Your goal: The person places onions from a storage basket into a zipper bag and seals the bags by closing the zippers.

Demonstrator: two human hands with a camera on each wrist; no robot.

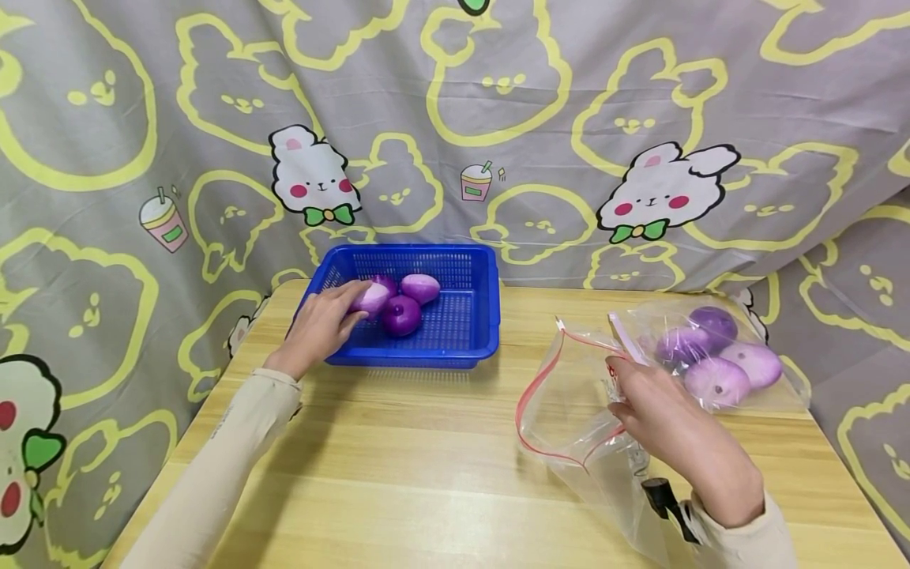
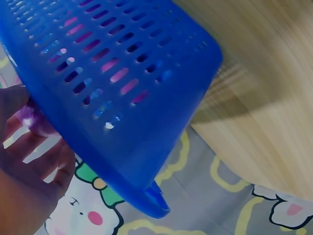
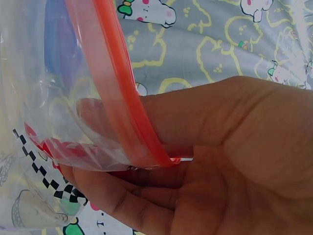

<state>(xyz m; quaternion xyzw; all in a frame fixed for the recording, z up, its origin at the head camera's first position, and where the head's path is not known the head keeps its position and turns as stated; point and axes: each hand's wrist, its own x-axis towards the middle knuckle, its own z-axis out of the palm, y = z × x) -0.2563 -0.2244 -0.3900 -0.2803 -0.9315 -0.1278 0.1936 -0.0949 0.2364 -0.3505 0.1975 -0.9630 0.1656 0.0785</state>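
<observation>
My left hand [image 1: 316, 328] reaches over the left side of a blue plastic basket [image 1: 465, 316] and grips a pale purple onion [image 1: 371, 299]. Beside it in the basket lie a dark purple onion [image 1: 401, 315], a light-topped onion [image 1: 420, 288] and another dark onion [image 1: 385, 284], partly covered. From the left wrist view, fingers curl about the onion [image 2: 36, 120] by the basket's rim. My right hand [image 1: 668, 427] pinches the edge of a clear zip bag [image 1: 569, 403] with a red seal, its mouth spread wide. The thumb [image 3: 98, 117] shows through the plastic in the right wrist view.
A second clear bag [image 1: 654, 312] with several purple onions [image 1: 718, 382] lies at the back right of the wooden table [image 1: 398, 458], next to my right hand. A grey curtain [image 1: 455, 213] with cartoon prints hangs behind the table and along its sides.
</observation>
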